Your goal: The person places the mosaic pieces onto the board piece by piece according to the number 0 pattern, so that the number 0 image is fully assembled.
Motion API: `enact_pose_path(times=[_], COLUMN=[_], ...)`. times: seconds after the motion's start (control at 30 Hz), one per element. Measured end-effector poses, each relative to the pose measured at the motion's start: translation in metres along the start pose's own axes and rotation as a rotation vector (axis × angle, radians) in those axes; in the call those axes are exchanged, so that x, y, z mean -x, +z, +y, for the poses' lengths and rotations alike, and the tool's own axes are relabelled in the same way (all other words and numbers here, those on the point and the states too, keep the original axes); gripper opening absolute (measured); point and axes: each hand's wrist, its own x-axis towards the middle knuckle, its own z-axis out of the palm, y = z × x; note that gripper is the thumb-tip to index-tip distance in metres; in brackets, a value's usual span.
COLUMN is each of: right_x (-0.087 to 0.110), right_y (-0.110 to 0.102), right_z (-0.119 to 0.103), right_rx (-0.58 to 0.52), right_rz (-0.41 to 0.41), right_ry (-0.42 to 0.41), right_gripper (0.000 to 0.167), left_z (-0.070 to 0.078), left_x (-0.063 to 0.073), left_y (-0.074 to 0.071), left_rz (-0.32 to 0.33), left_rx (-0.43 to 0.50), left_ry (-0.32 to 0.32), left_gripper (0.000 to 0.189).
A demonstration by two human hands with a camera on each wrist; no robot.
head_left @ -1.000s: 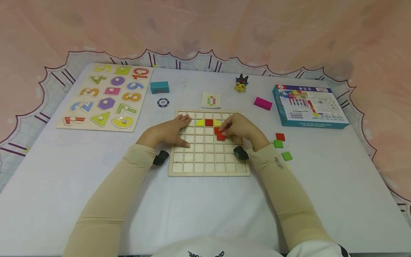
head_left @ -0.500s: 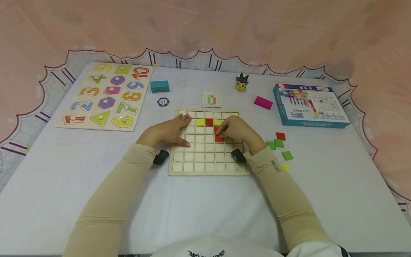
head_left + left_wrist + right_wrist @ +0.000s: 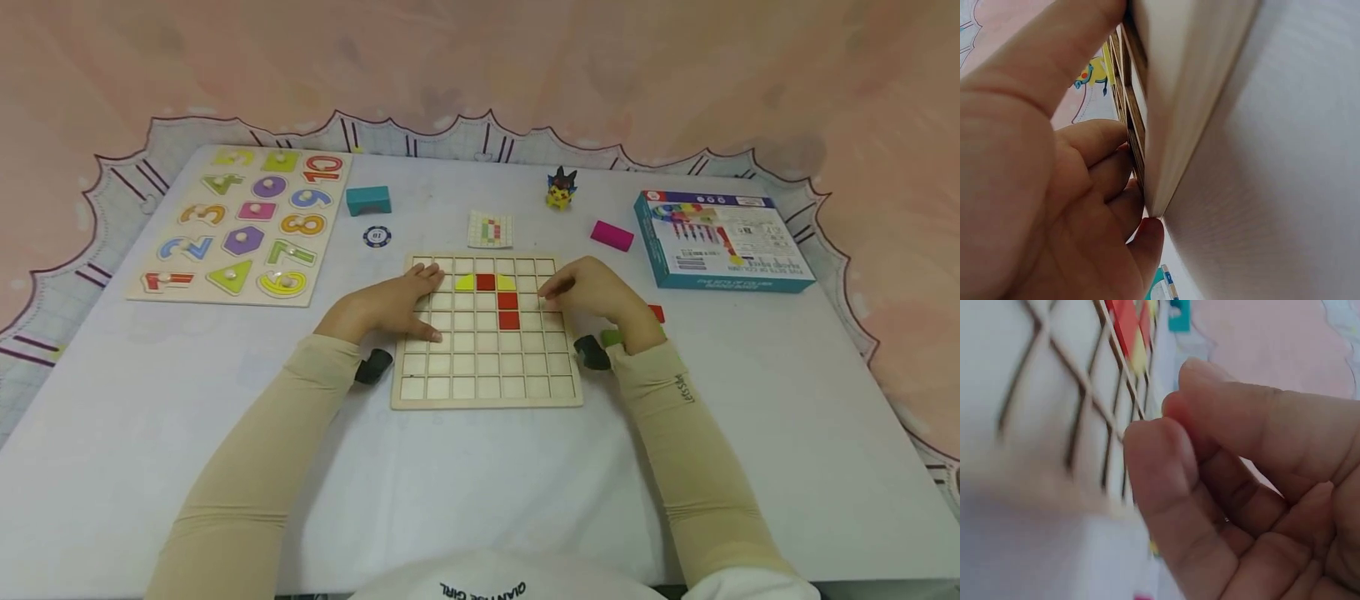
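Observation:
A wooden grid board [image 3: 487, 389] lies in front of me. In its second row from the top, a red square tile [image 3: 485, 282] sits between two yellow tiles. Below the right yellow tile [image 3: 507, 283], a red tile [image 3: 507, 301] and another red tile [image 3: 509, 320] lie in one column. My left hand [image 3: 386, 307] rests on the board's left edge, fingers and thumb spread; the left wrist view shows its fingertips along the rim. Over the board's right side is my right hand [image 3: 603, 296], its fingers loosely bent and nothing between thumb and forefinger [image 3: 1160, 456].
A small pattern card [image 3: 491, 231] lies behind the board. Partly behind my right hand are a green tile [image 3: 611, 337] and a red tile [image 3: 657, 313]. Around stand a number puzzle [image 3: 240, 225], teal block [image 3: 368, 200], poker chip [image 3: 377, 237], figurine [image 3: 560, 189], magenta block [image 3: 612, 236] and box [image 3: 723, 242].
My right hand has let go of the lower red tile, which now lies in its cell, and has moved right towards the board's edge. My left hand has stayed in place.

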Motion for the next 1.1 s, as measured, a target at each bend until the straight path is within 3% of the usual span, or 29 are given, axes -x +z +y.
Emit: enact_pose_path(times=[0.23,0.5,0.83,1.1], right_x=[0.019,0.041,0.051,0.053], right_y=[-0.033,-0.054,-0.068,-0.066], right_z=[0.025,0.056,0.094,0.102], right_rx=[-0.031,0.030,0.019,0.018], right_rz=[0.083,0.068,0.035,0.005], right_ry=[0.045,0.183,0.264,0.282], right_gripper=[0.024,0.029,0.036,0.039], left_z=[-0.001,-0.002,0.000,0.001], left_x=[0.000,0.000,0.001,0.000], left_y=[-0.002,0.000,0.001,0.001], left_rz=[0.001,-0.009,0.007,0.011], left_rx=[0.003,0.001,0.016,0.023], left_ry=[0.001,0.002,-0.019,-0.023], left_gripper=[0.099,0.099,0.098,0.098])
